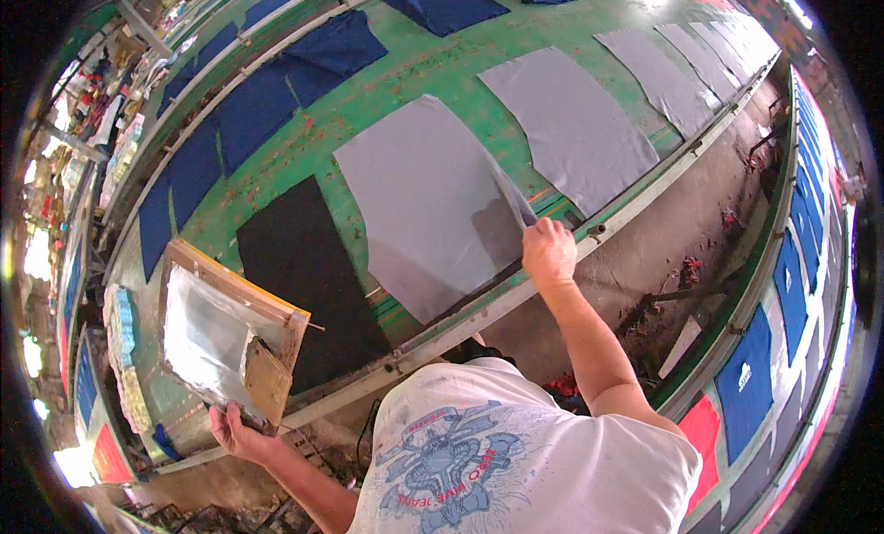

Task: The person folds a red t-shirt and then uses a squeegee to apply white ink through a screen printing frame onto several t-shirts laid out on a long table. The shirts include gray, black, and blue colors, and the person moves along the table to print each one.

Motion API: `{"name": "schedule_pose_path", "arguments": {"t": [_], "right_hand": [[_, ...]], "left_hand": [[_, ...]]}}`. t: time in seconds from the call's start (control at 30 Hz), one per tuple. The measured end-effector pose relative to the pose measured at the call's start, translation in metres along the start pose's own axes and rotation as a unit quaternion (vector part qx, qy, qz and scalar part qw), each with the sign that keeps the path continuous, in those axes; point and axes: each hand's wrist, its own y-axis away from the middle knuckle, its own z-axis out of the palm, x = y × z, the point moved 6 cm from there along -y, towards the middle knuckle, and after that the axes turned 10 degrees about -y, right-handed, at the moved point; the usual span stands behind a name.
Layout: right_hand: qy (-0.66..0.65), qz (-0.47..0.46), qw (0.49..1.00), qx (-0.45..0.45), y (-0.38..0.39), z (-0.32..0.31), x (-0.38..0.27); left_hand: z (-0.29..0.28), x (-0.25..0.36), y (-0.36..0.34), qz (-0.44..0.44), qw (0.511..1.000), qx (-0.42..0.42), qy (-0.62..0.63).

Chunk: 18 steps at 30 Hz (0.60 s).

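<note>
My left hand (241, 435) is closed on the lower corner of a wooden screen-printing frame (241, 284), held tilted at the table's near left. Its pale mesh catches the light. A brown wooden block (267, 382), possibly a squeegee, rests inside the frame near my fingers. My right hand (551, 250) pinches the right edge of a grey cut fabric piece (424, 193) at the near rim of the long green table (414, 64). That edge is lifted and folded slightly, while the rest of the piece lies flat. Left of it lies a black fabric piece (304, 276), partly behind the frame.
More grey pieces (571, 120) run along the table to the right. Navy pieces (249, 115) line its far side. A metal rail (645, 184) edges the near side. Another table at right carries navy (744, 387) and red pieces (702, 446). Scraps litter the floor between.
</note>
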Motion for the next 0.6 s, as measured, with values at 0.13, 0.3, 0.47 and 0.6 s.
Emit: {"name": "schedule_pose_path", "arguments": {"t": [0.13, 0.3, 0.47, 0.6], "right_hand": [[-0.073, -0.048, 0.996, -0.01, 0.008, 0.014, -0.035], [-0.12, -0.045, 0.99, -0.063, 0.001, 0.032, -0.053], [-0.126, -0.049, 0.989, -0.058, 0.002, 0.032, -0.056], [-0.133, -0.06, 0.989, -0.032, 0.003, 0.028, -0.055]], "left_hand": [[0.0, 0.004, 0.003, -0.002, 1.0, -0.002, -0.005], [0.008, 0.004, 0.007, 0.015, 1.0, -0.006, 0.002], [0.009, 0.006, 0.009, 0.006, 1.0, -0.002, -0.003], [0.008, 0.007, 0.011, -0.002, 1.0, -0.001, -0.013]]}}
